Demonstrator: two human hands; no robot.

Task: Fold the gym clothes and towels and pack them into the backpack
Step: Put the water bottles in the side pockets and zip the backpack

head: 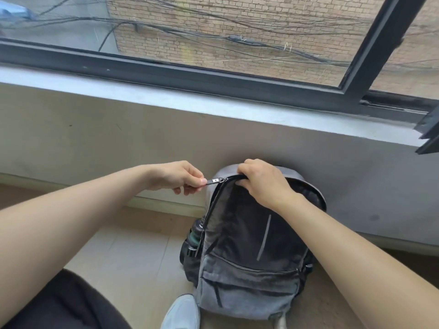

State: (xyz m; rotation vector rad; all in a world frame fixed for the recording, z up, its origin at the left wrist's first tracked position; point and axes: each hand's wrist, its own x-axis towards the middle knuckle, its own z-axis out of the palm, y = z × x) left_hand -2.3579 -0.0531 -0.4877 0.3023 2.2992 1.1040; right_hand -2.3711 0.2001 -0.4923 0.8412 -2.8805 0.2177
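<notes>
Backpack (pixel 249 264) stands upright on the floor (pixel 133 260) against the wall under the window; left hand (pixel 175 178) pinches its zipper pull (pixel 215 180), right hand (pixel 263 180) grips the top edge

Grey-and-black backpack (pixel 249 269) with grey stripe; pale blue shoe (pixel 183 312); black window frame (pixel 213 79).

A black metal-framed window (pixel 190 74) runs across the top. Through its glass show a tan brick wall (pixel 213 48) and a sagging bundle of dark cables (pixel 237 40). Below the frame lies a pale grey sill (pixel 166 98), and under it an off-white plastered wall (pixel 95 138) ending in a cream skirting board (pixel 161 203). A dark bottle with a green band (pixel 196 233) stands upright before the skirting. On the beige tiled floor (pixel 133 257) rests a light blue-grey shoe (pixel 183 312), with a black trouser leg (pixel 64 305) at lower left.
</notes>
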